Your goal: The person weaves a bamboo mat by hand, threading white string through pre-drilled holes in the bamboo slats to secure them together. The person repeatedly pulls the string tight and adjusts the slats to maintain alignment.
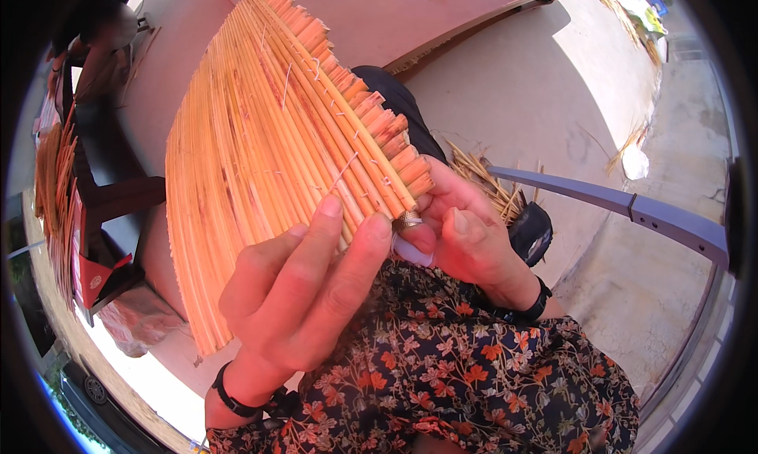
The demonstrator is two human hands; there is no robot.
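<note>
A fan-shaped panel of straw-coloured stalks (253,146), laid side by side and sewn with white thread, rises in front of me. Its right edge is doubled by a row of thick, cut stalk ends. My left hand (304,284) grips its near edge, with fingertips pressed on the front near the lower right corner. Behind that corner, the curled fingers of my right hand (478,241) hold the panel. A metal ring band (409,219) sits on a finger there, beside a bit of white cloth (412,250). Any needle is hidden from view.
A dark wooden stool-like frame (118,193) stands at left beside a bundle of reddish stalks (57,209). Loose straw (485,178) lies beyond my right hand, near a grey metal bar (608,193). A reddish tabletop (379,20) spans the far side. Another person (99,51) is at far left.
</note>
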